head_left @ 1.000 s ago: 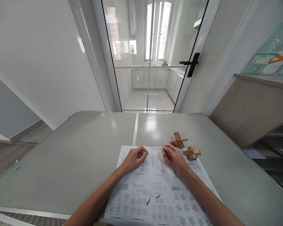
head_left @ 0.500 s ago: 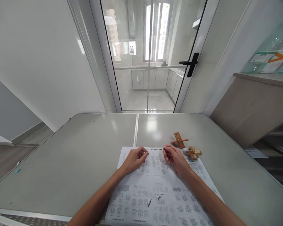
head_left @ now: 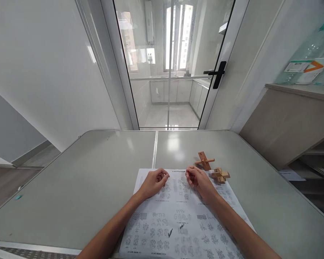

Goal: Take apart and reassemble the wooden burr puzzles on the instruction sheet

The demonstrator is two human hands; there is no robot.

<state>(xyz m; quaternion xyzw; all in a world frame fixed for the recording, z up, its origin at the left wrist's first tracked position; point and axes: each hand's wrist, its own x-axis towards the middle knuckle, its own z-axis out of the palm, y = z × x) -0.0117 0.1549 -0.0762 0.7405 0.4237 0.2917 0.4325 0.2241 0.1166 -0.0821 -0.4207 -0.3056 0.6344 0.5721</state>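
Observation:
A large white paper sheet (head_left: 183,207), printed with rows of small diagrams, lies under both of my hands. My left hand (head_left: 154,182) rests on its upper left part, fingers curled in, with nothing seen in them. Across a gap, my right hand (head_left: 199,180) lies on the upper right part, its fingers also curled in and no object showing. Just beyond the right hand is a reddish-brown wooden puzzle (head_left: 204,160), a flat plate with a rod through it. Beside that hand, on the sheet's right edge, sits a lighter interlocking wooden puzzle (head_left: 220,175) of crossed blocks.
The grey table (head_left: 70,187) has a metal seam (head_left: 154,149) across its middle. A small teal bit (head_left: 18,197) lies near the left edge. Behind stands a glass door with a black handle (head_left: 218,75). Large clear bottles (head_left: 307,61) stand on a shelf at right.
The view has shifted very slightly. Both hands, the sheet and the two wooden puzzles keep their places.

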